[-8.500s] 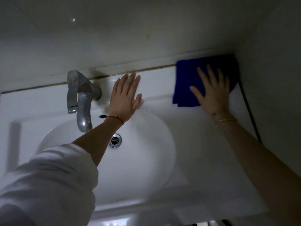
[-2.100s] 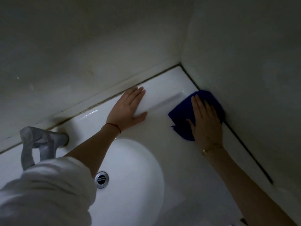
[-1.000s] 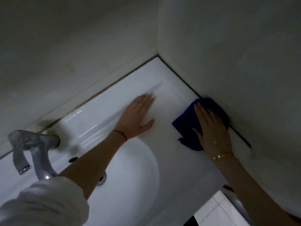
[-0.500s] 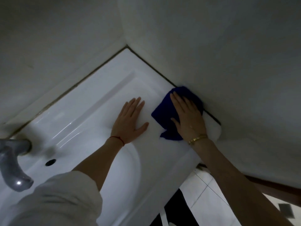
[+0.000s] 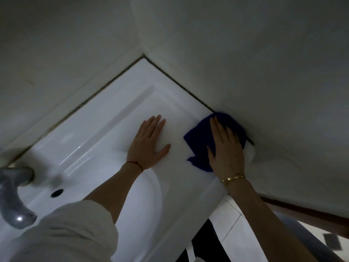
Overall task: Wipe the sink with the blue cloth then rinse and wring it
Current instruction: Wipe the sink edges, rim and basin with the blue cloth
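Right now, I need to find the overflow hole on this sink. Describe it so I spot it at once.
Start at the white sink and go to the grey faucet at its left edge. Just right of the faucet's spout, on the basin's back wall, sits the overflow hole. It is a small dark oval, the only dark spot on that white surface, far from the blue cloth under the right hand.

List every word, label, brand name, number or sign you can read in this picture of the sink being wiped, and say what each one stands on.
None: no readable text shows anywhere.
The blue cloth, under the right hand, shows no label or tag.
The sink, where the left hand rests, has no visible brand mark.
The tap is blurred; no marking can be made out on it.
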The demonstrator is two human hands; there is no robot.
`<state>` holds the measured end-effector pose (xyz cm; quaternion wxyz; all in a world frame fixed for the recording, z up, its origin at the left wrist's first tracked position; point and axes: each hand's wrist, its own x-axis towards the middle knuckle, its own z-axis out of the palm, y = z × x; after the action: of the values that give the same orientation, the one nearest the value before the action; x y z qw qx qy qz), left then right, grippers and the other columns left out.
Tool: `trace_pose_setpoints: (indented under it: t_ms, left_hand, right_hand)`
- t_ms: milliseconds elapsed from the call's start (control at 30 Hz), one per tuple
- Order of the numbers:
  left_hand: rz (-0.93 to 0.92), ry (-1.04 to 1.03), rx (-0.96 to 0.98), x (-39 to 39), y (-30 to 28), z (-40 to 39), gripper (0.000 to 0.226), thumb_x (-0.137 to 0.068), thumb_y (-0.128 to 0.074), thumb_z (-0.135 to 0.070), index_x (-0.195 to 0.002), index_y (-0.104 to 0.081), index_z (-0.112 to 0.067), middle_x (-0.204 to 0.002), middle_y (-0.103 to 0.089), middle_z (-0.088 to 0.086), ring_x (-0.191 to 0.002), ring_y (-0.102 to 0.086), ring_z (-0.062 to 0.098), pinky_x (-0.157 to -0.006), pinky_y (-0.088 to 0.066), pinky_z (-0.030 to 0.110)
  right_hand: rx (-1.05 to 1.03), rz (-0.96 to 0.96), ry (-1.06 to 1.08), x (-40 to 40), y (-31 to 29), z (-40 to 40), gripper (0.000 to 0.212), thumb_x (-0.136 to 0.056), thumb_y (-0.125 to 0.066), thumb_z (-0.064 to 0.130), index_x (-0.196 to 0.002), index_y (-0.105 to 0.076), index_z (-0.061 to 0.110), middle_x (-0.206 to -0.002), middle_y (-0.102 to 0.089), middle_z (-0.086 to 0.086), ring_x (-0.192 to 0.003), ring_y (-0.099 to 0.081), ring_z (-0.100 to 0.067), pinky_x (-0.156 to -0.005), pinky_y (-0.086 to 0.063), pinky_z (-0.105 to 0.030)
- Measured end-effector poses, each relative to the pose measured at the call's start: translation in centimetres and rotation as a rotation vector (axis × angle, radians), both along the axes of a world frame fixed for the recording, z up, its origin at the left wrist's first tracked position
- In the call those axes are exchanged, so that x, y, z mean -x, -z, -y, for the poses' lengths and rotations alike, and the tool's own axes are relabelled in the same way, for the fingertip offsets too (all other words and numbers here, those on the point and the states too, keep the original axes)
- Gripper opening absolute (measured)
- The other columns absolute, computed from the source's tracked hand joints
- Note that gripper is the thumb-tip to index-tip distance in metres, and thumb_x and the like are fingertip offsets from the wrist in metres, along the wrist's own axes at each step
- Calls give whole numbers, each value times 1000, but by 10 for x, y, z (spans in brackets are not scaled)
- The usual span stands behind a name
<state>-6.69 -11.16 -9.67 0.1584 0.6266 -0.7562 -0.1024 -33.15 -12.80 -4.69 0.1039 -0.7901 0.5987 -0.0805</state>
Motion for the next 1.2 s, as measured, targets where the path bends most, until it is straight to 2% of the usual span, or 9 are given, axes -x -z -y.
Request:
trace_pose_setpoints:
  t_ms: [133, 300, 500, 633, 733, 1000, 1200]
  left_hand:
    - [5, 20, -10, -1, -1, 0, 76, -96, -46, -53, -157, -24, -14, -164, -22, 7, -153, -16, 23, -126, -12, 41]
    - [38, 61, 54, -19, -14, 6, 74, -97, -46, -50, -156, -26, -11, -163, -25, 9, -152, -19, 25, -125, -13, 44]
    - [144, -92, 161, -93, -27, 19, 71, -95, -55, -41, -151, -34, -4, -156, -36, 17, -146, -30, 35, -121, -22, 50]
    - [228, -104, 134, -132, -30, 21, 71, -95, -54, -42, -151, -34, -4, -156, -36, 19, -145, -32, 37, -120, -25, 51]
    - [257, -63, 101, -144, -32, 21, 71, -95, -50, -41, -153, -30, -6, -158, -33, 17, -145, -31, 36, -121, -23, 48]
    - [217, -57, 123, -158, -30, 25, 74, -95, -55, -41, -153, -29, -4, -158, -33, 16, -145, -32, 33, -123, -21, 46]
    - [171, -66, 148, -158, -30, 26, 74, -93, -62, -37, -151, -33, -2, -157, -35, 16, -144, -34, 33, -123, -20, 44]
  right_hand:
    - [-24, 38, -70, 14, -1, -2, 82, -85, -66, 20, -152, -18, 17, -156, -24, 0, -134, -37, -24, -111, -29, -41]
    - [5, 18, -135, 3, 1, 15, 87, -80, -70, 11, -151, -20, 16, -154, -30, -2, -131, -41, -26, -108, -31, -38]
    - [27, 63, -176, -52, 7, 57, 83, -80, -66, -1, -150, -24, 14, -154, -32, -3, -133, -40, -27, -109, -33, -40]
    - [59, 91, -225, -105, 6, 95, 71, -85, -58, 1, -149, -28, 10, -152, -35, -7, -134, -38, -30, -113, -31, -42]
    - [46, 75, -271, -137, 7, 118, 75, -84, -61, 4, -150, -24, 10, -154, -31, -8, -137, -34, -31, -116, -26, -43]
    - [89, 122, -303, -86, 16, 94, 75, -87, -66, 14, -150, -25, 11, -154, -30, -6, -136, -36, -28, -112, -29, -38]
    - [105, 201, -361, -145, 17, 144, 64, -89, -63, 10, -146, -34, 7, -150, -38, -10, -135, -38, -31, -114, -26, -40]
